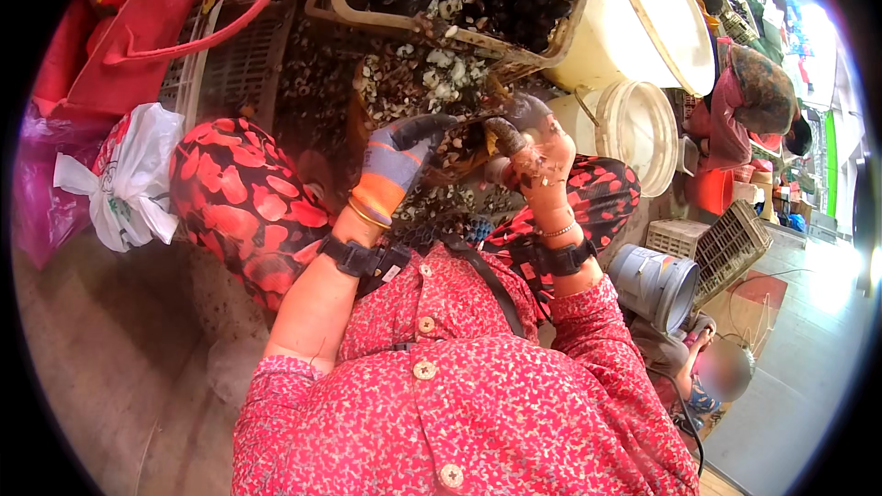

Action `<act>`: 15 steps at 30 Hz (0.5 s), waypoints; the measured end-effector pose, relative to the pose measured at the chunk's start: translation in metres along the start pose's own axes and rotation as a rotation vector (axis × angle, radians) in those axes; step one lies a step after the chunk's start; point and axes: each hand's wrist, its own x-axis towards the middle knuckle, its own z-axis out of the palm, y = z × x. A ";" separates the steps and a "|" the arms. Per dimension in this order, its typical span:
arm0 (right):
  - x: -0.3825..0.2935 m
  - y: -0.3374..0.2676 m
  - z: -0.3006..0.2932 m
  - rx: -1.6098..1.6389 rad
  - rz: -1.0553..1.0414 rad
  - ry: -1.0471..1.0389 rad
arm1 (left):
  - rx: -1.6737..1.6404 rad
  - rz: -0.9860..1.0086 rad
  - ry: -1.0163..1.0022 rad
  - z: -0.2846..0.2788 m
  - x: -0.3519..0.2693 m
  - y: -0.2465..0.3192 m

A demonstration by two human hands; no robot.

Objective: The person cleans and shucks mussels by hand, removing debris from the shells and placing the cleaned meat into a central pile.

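Observation:
My left hand (406,145), in a grey and orange work glove, reaches over the lap with its fingertips close to my right hand. My right hand (541,141) has dark coverings on some fingers and wet bits stuck to its skin; its fingers are bent around something small and dark that I cannot make out. Whether the left fingers grip anything is unclear. Just beyond the hands lies a heap of whitish shell-like pieces (448,76). Past it stands a plastic crate (455,33) full of dark, rounded, glossy things, perhaps shellfish or nuts.
At right stand a large cream tub (661,14), a white bucket (637,138), a grey bucket (651,282) and a tilted crate (734,248). At left are a knotted white plastic bag (131,179) and a red basket or bag. Other people sit at the right.

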 end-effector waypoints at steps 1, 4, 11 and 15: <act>-0.002 0.000 0.002 -0.259 -0.088 0.015 | 0.002 0.009 -0.005 0.001 0.000 0.000; -0.005 -0.001 0.001 -1.009 -0.410 0.020 | 0.025 -0.089 -0.013 0.004 0.000 0.012; 0.000 0.004 -0.002 -1.455 -0.726 -0.107 | 0.059 -0.145 -0.019 -0.003 0.001 0.016; -0.001 0.005 -0.011 -1.201 -0.295 -0.091 | 0.559 0.177 0.013 -0.005 -0.001 0.016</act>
